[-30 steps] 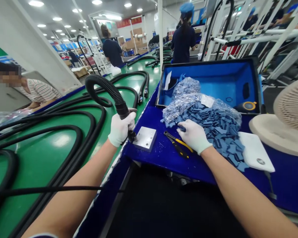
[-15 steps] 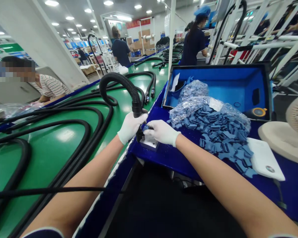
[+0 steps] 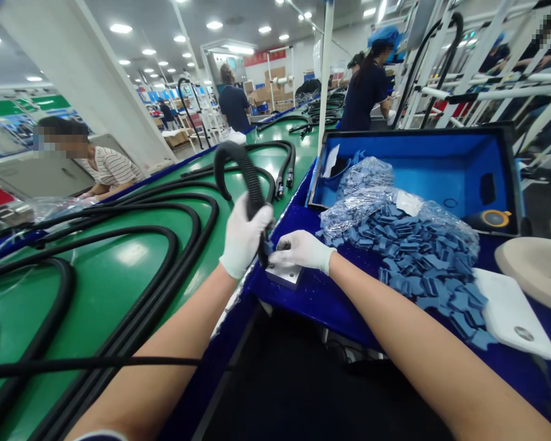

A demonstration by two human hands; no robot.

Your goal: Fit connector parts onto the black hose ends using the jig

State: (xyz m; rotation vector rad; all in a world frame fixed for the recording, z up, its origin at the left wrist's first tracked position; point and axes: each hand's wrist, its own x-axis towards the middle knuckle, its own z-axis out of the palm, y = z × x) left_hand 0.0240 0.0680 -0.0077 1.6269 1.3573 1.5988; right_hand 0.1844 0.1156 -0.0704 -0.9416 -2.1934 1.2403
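Our left hand (image 3: 245, 239), in a white knit glove, is clenched around a black corrugated plastic hose (image 3: 243, 171) close to its end. The hose arches up over the fist while its black end fitting (image 3: 261, 251) points down toward a square bare aluminium plate (image 3: 282, 277) on the dark blue work surface (image 3: 312, 300). We judge that this short grip takes the weight of the hose off the end and steadies it for close handling. Our right hand (image 3: 298, 252), gloved alike, reaches across from the right, its fingertips (image 3: 280, 256) pinching a small blue foam piece (image 3: 269, 247) against the fitting; the fitting partly hides the exact contact. The plate lies directly under both hands and appears placed as a firm local rest. Loose blue foam pieces (image 3: 422, 263) spill from a clear plastic bag (image 3: 360, 205) just right of the hands, probably kept there for picking by hand. An open blue-lined case (image 3: 441, 174) stands behind them. Further black corrugated hoses (image 3: 119, 245) lie in long parallel loops on the green conveyor belt (image 3: 87, 294) at left, an arrangement that seems to keep them separated. A co-worker in a blue cap (image 3: 365, 95) stands at upper right.
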